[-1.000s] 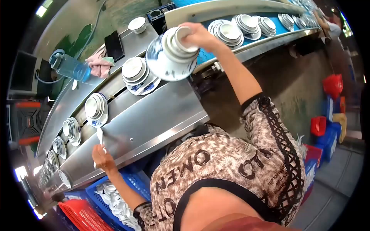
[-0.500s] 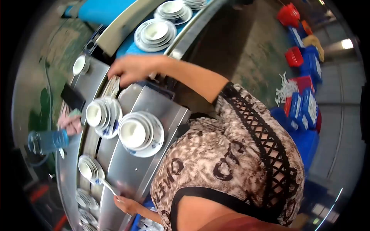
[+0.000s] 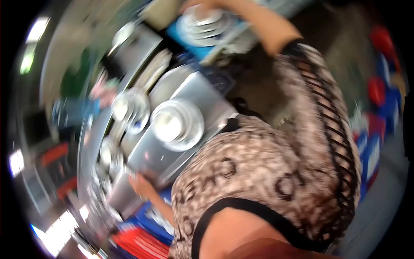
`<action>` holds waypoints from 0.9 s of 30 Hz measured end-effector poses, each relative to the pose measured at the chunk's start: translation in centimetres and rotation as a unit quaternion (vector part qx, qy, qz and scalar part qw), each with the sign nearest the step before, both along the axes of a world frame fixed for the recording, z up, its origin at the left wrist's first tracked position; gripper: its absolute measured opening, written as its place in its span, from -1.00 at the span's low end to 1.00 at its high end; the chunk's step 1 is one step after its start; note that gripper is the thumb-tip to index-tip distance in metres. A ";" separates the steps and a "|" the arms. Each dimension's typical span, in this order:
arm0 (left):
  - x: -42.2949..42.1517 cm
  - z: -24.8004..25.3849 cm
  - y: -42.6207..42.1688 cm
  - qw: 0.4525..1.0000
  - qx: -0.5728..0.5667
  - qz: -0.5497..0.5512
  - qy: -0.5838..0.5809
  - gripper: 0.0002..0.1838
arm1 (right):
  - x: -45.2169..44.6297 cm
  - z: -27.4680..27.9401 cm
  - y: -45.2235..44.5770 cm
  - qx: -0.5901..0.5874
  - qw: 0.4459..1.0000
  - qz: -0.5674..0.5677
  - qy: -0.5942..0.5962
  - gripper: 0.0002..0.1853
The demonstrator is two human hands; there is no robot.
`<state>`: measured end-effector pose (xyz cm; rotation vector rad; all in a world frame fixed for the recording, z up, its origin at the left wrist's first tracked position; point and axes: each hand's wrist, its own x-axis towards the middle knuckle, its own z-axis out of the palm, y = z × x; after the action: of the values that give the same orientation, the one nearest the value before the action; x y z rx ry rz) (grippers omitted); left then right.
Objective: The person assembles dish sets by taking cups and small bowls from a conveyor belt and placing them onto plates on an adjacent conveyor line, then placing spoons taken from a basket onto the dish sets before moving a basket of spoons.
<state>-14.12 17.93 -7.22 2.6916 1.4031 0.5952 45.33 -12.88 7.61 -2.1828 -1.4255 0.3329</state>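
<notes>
At the top edge, my right hand (image 3: 202,5) reaches over a stack of white bowls and plates (image 3: 205,32) on the blue belt. Its fingers are at the top bowl, but blur and the frame edge hide whether they grip anything. My left hand (image 3: 141,186) is low over the steel worktop (image 3: 148,157), its fingers closed on the end of a blurred white spoon (image 3: 128,171). Between the hands stand one dish stack (image 3: 172,123) on the worktop and another (image 3: 129,108) in the channel beyond. A pile of pale spoons (image 3: 154,69) lies near the belt.
More blurred dishes (image 3: 101,185) line the channel at lower left. A pink cloth (image 3: 103,91) and a blue see-through container (image 3: 75,111) are at the far side. Red and blue packages (image 3: 140,244) lie below the worktop by my left arm.
My right hand has moved from the spoon pile to the dish stack on the belt. My left hand stays low by the worktop. The whole view has shifted and blurred.
</notes>
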 end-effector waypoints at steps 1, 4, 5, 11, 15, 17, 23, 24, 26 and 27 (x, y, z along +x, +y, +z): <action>0.7 0.4 -0.6 0.998 -0.029 0.050 -0.002 -0.57 | -0.3 0.2 -0.5 0.014 0.999 0.035 -0.016 -0.56; 0.5 0.2 0.0 0.990 0.037 0.089 -0.103 -0.73 | 0.0 -0.1 0.0 0.057 0.981 -0.046 0.178 -0.39; -0.3 0.3 0.6 0.988 0.063 0.105 -0.097 -0.78 | -3.0 0.7 1.4 0.097 0.975 -0.061 0.192 -0.43; 3.4 7.0 -5.0 0.974 0.151 0.054 -0.160 -0.82 | -7.4 -1.7 5.4 0.146 0.916 -0.144 0.346 -0.49; 8.3 9.7 -4.1 0.957 0.238 -0.140 -0.085 -0.82 | -11.2 -2.1 10.8 0.065 0.928 -0.102 0.352 -0.50; 10.0 10.2 -3.5 0.955 0.216 -0.197 -0.052 -0.82 | -12.7 -2.9 12.3 0.051 0.939 -0.087 0.328 -0.52; 7.9 10.9 -5.3 0.952 0.173 -0.253 -0.005 -0.71 | -9.2 3.5 2.7 0.091 0.995 -0.035 0.008 -0.53; 7.4 11.4 -5.9 0.950 0.135 -0.282 -0.010 -0.68 | -7.7 4.3 -0.2 0.072 0.994 -0.063 -0.047 -0.48; 6.9 10.9 -7.1 0.947 0.094 -0.305 0.018 -0.61 | -4.2 4.6 -5.6 0.037 0.991 -0.095 -0.082 -0.37; 7.5 10.9 -7.8 0.948 0.069 -0.310 0.025 -0.65 | -1.9 3.4 -7.5 0.028 0.995 -0.077 -0.057 -0.36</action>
<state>-6.67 10.15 3.66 3.0317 0.4598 0.5744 43.48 -20.37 11.05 -2.2803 -1.2973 0.1126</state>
